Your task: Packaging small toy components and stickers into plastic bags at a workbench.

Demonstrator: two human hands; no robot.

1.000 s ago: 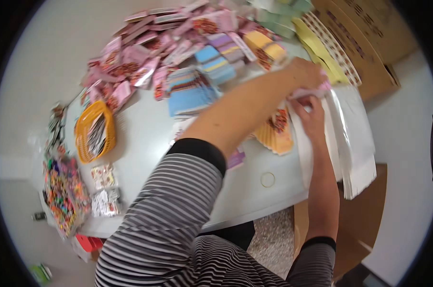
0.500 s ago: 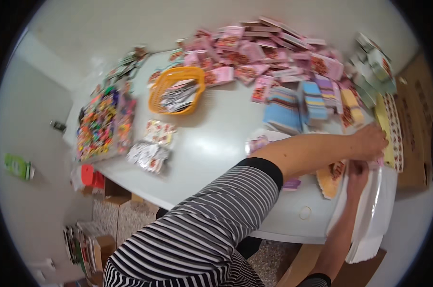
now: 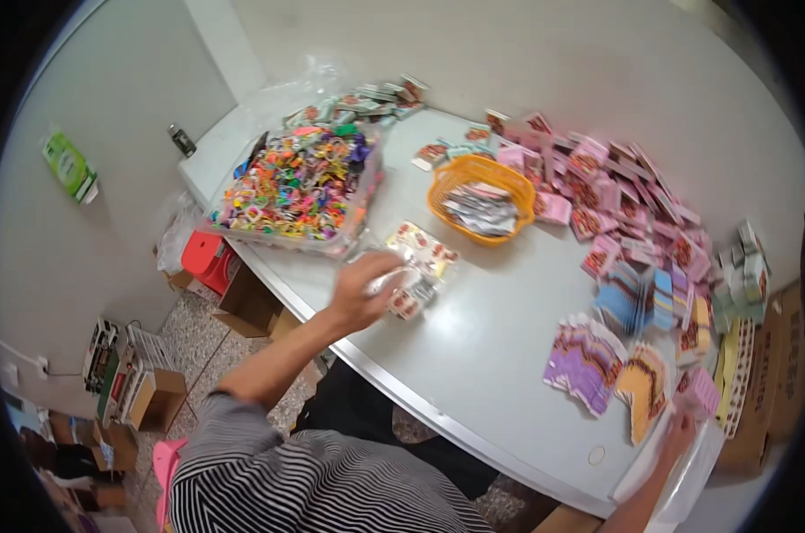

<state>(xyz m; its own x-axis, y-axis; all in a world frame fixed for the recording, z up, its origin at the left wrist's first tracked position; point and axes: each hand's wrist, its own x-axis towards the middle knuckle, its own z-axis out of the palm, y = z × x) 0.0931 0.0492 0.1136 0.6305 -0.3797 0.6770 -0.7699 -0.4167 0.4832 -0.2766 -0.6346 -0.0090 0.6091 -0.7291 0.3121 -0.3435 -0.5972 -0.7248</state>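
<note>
My left hand [image 3: 367, 289] is over a small pile of white printed packets [image 3: 411, 302] near the table's front edge. Its fingers curl around something whitish, blurred by motion. Beside them lies a clear packet of cream sheets with red pictures [image 3: 420, 247]. At the far right, my right hand [image 3: 680, 433] is closed at the lower edge of a pink card pack [image 3: 700, 393], above long clear-white plastic bags [image 3: 694, 475]. Next to it, fanned stacks of orange cards [image 3: 642, 386] and purple cards [image 3: 585, 364] lie on the table.
A clear tub of colourful small pieces [image 3: 300, 191] stands at the left. An orange basket [image 3: 438, 191] holds silvery-white packets. Pink boxes [image 3: 598, 191] are heaped along the wall. Blue card stacks [image 3: 625, 298], a rubber band [image 3: 596, 456] and a brown carton [image 3: 767, 391] are at the right.
My left hand has left the bags at the right and swung across to the white packets on the left. The view has turned left. My right hand stays by the bags, pink pack now showing.
</note>
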